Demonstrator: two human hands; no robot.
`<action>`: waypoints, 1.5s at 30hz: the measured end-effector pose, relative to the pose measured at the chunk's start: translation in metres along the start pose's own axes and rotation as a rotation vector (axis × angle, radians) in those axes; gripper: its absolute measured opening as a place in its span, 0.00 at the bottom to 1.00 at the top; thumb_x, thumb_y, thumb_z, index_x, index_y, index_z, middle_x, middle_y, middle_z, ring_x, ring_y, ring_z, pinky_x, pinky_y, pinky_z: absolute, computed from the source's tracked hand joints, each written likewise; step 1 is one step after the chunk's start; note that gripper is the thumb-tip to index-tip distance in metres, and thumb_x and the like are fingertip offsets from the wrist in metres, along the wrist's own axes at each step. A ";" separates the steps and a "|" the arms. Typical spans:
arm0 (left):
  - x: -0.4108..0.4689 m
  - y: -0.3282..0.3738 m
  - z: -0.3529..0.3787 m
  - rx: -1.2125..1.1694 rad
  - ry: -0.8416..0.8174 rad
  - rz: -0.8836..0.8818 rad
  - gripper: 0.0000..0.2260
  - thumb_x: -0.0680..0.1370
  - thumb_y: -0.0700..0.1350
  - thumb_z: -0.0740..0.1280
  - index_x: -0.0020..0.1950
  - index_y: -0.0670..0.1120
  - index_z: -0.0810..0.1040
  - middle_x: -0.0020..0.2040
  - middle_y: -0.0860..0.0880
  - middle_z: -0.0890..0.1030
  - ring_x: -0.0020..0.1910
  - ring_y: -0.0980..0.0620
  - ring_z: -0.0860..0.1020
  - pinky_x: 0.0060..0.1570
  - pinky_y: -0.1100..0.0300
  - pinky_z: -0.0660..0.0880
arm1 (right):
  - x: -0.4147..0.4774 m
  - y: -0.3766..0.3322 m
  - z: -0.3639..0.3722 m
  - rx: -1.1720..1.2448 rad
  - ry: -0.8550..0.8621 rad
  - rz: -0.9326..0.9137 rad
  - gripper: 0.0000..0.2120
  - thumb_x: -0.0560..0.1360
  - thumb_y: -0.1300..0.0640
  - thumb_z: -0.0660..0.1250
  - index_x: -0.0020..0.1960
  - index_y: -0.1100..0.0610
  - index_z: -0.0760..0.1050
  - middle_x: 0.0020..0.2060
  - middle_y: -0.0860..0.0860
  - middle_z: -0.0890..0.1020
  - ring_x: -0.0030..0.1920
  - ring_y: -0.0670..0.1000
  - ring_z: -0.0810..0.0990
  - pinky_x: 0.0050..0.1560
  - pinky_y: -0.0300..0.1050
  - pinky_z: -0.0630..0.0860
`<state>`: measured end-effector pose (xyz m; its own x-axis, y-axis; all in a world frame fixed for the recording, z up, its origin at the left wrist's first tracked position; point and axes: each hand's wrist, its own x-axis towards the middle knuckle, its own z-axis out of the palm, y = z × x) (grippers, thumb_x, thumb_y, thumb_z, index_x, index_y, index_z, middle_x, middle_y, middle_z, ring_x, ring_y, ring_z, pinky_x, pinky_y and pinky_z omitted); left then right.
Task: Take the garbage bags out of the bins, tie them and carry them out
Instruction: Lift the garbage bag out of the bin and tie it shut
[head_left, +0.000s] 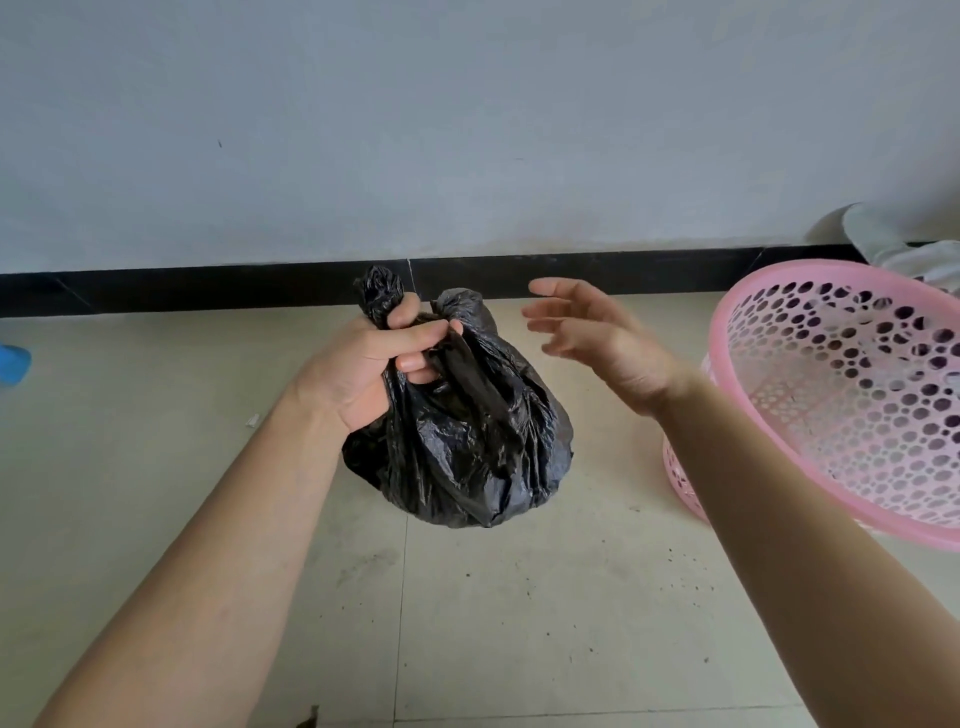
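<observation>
A small, full black garbage bag (467, 436) hangs above the tiled floor in the middle of the view. My left hand (374, 364) grips its gathered top, and two twisted ends of plastic stick up above my fingers. To the right of the bag, my right hand (597, 338) hovers with fingers spread and relaxed, holding nothing and not touching the bag. A pink perforated plastic bin (779, 415) stands at the right, its rim near my right forearm, with no bag visible inside.
A grey wall with a black skirting board (208, 286) runs across the back. A blue object (13, 364) lies at the far left edge. White cloth (904, 244) sits behind the bin. The floor (519, 597) shows specks of dirt.
</observation>
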<state>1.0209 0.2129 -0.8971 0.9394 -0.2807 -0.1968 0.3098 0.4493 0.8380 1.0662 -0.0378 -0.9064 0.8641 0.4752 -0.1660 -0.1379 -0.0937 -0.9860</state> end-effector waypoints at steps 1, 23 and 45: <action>-0.001 0.002 0.002 0.033 -0.030 -0.008 0.21 0.76 0.32 0.64 0.36 0.51 0.57 0.42 0.45 0.81 0.24 0.60 0.65 0.29 0.64 0.56 | 0.001 0.001 0.001 -0.099 -0.005 -0.011 0.32 0.65 0.52 0.72 0.69 0.46 0.70 0.64 0.48 0.78 0.67 0.49 0.75 0.66 0.50 0.71; 0.017 -0.012 0.011 0.059 0.586 0.236 0.20 0.74 0.30 0.71 0.30 0.48 0.68 0.36 0.47 0.82 0.45 0.47 0.84 0.52 0.51 0.80 | 0.003 0.029 0.019 -0.125 -0.028 0.150 0.11 0.65 0.58 0.66 0.46 0.61 0.75 0.37 0.58 0.75 0.39 0.55 0.73 0.39 0.47 0.68; 0.003 -0.029 -0.010 0.997 0.506 0.319 0.13 0.71 0.37 0.77 0.46 0.45 0.74 0.41 0.52 0.78 0.41 0.52 0.76 0.46 0.58 0.73 | 0.007 0.043 0.010 -0.033 0.196 -0.068 0.10 0.73 0.68 0.73 0.41 0.57 0.75 0.38 0.54 0.81 0.40 0.51 0.79 0.45 0.44 0.79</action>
<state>1.0167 0.2076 -0.9268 0.9751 0.1967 0.1027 0.0073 -0.4912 0.8710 1.0615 -0.0301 -0.9498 0.9488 0.3027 -0.0900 -0.0633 -0.0970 -0.9933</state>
